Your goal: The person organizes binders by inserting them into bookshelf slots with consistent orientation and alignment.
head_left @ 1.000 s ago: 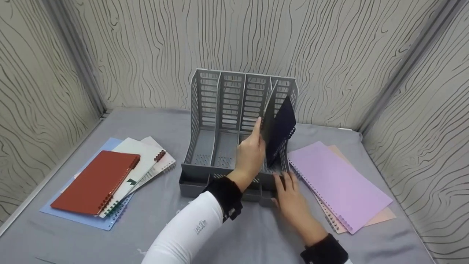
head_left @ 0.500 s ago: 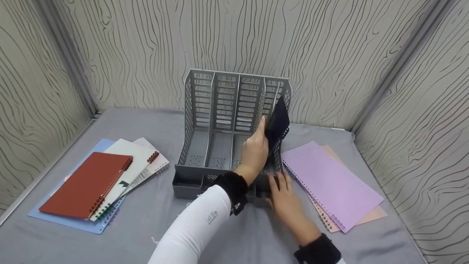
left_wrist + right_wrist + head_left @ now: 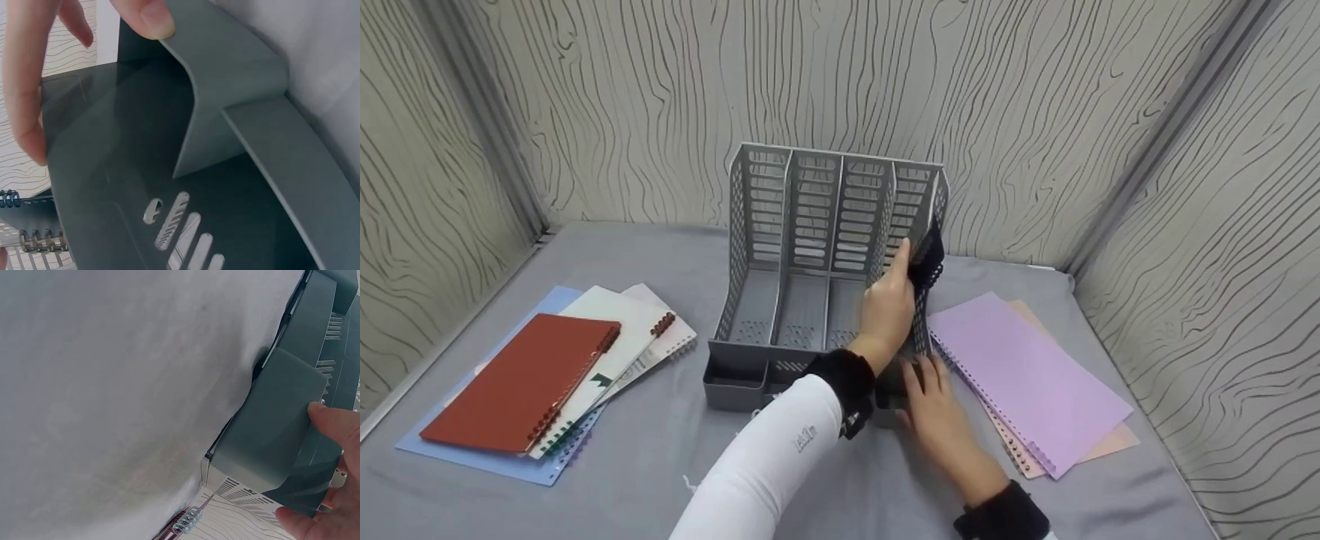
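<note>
A grey file organizer [image 3: 840, 157] with upright dividers stands at the middle of the table. In its rightmost slot are a grey-green notebook [image 3: 921, 231] and a dark navy spiral notebook [image 3: 934, 256], leaning at the right side wall. My left hand [image 3: 887, 307] touches the grey-green one with a straight index finger; its other fingers are hidden. The organizer's front right compartment is gripped by my right hand [image 3: 939, 420], thumb on the outer rim and fingers inside. The left wrist view shows that hand above, with notebook coils [image 3: 44, 241] at lower left.
Left of the organizer, a red spiral notebook [image 3: 521, 382] lies over white notebooks [image 3: 604, 319] and a blue one [image 3: 472, 463]. A purple notebook [image 3: 1027, 382] overlaps a peach one [image 3: 1114, 444] on the right. Wood-patterned panels [image 3: 660, 90] surround the table.
My left hand has moved rightward relative to the organizer, and both notebooks in the last slot have shifted right against its side wall. The right hand keeps its hold; the view has swung slightly.
</note>
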Demonstrator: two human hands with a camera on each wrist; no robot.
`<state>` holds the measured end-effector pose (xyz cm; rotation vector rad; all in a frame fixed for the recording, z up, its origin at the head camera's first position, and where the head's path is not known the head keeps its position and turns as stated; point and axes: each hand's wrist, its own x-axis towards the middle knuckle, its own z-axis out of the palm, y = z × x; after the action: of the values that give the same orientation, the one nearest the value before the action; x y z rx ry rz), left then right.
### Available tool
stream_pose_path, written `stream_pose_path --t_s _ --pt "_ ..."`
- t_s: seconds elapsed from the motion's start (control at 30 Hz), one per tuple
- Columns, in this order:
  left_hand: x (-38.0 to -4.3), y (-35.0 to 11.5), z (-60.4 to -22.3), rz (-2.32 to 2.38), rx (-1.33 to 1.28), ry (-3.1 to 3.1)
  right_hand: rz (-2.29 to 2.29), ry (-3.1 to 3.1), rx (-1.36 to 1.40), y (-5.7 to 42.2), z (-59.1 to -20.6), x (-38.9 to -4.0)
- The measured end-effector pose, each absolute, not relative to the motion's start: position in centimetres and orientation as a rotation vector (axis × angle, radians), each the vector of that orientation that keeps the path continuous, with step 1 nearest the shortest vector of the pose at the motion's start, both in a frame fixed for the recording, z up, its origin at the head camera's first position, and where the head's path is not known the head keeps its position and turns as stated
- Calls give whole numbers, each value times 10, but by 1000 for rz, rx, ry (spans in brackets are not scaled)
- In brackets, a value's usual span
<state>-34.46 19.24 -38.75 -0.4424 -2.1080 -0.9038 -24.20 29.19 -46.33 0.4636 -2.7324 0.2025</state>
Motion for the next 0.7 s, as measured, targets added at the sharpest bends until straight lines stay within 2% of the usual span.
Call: stream_pose_path --t_s 0.4,0.7 --pt "-354 198 -380 -1002 -407 -2152 222 -2703 472 294 -461 -243" --pt "-358 201 -399 -1103 -509 -2234 203 -2718 449 291 -464 -243"
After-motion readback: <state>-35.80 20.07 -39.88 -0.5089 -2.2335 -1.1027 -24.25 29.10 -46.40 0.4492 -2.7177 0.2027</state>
